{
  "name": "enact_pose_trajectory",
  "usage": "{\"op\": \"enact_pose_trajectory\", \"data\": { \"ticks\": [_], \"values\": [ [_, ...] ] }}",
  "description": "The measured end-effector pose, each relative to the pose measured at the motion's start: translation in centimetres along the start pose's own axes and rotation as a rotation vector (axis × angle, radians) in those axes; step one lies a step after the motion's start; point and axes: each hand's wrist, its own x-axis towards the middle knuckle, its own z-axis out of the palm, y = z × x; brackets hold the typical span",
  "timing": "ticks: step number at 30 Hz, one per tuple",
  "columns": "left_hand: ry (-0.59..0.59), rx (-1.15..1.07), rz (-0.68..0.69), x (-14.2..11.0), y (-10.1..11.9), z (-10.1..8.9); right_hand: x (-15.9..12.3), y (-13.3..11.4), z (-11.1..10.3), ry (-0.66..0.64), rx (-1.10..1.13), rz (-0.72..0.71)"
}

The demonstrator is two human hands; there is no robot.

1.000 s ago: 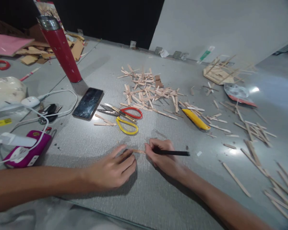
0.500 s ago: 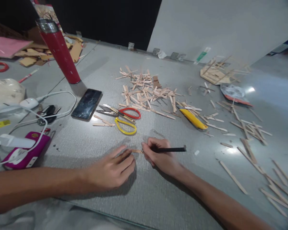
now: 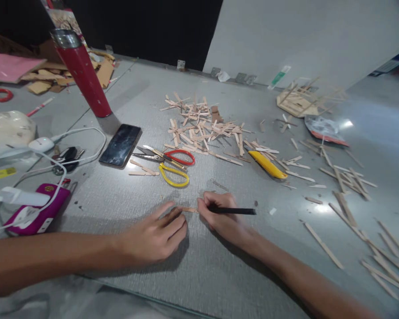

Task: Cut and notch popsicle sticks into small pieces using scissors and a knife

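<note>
A short wooden stick [image 3: 189, 209] lies flat on the grey table between my two hands. My left hand [image 3: 156, 235] rests palm down with its fingers stretched out, the fingertips pressing on the stick's left end. My right hand [image 3: 221, 217] is closed around a black pen [image 3: 234, 211], whose tip meets the stick's right end while its shaft points off to the right.
Behind the hands lie red and yellow scissors [image 3: 171, 164], a phone [image 3: 120, 145], a yellow utility knife [image 3: 267, 164] and a heap of cut sticks [image 3: 202, 126]. A red bottle [image 3: 83, 73] stands at back left. Cables and a magenta device [image 3: 36, 212] sit left; loose sticks [image 3: 352, 212] lie right.
Both hands stay almost where they were. The right hand and its pen have edged slightly left along the stick; the camera view has shifted a little.
</note>
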Motion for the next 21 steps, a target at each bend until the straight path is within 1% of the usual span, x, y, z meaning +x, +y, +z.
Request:
{"op": "enact_pose_trajectory", "data": {
  "ticks": [7,12,21],
  "values": [
    [0.012,0.003,0.012,-0.22,0.07,0.51,-0.44,0.33,0.12,-0.009,0.06,0.067],
    [0.006,0.022,-0.008,-0.2,0.05,0.42,-0.51,0.41,0.31,-0.029,0.106,0.103],
    [-0.004,0.012,-0.003,-0.1,0.14,0.43,-0.39,0.26,0.29,-0.029,0.087,0.087]
  ]
}}
